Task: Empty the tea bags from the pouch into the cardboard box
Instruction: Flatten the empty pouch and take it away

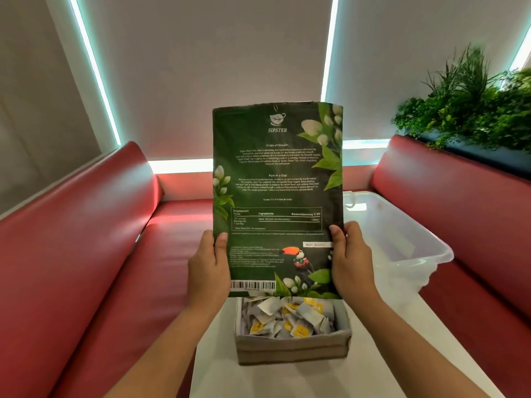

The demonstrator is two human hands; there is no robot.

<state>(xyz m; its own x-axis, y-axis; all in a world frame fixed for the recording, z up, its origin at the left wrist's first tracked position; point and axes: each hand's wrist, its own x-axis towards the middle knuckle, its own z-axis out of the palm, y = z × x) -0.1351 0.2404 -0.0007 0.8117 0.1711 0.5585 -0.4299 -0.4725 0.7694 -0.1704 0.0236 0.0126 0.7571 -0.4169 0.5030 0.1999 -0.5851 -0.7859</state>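
A left hand (208, 268) and right hand (352, 262) grip the side edges of a green pouch (277, 182), upright just above a cardboard box (291, 349) heaped with tea bags (287, 317) on the white tabletop (258, 380); a clear plastic bin (402, 239) sits at two o'clock.

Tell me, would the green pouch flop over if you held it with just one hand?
Probably not much: the pouch stands tall above the left hand and right hand without bending, so it seems fairly stiff. It looks flat, so likely light. Its smooth surface may be slippery.
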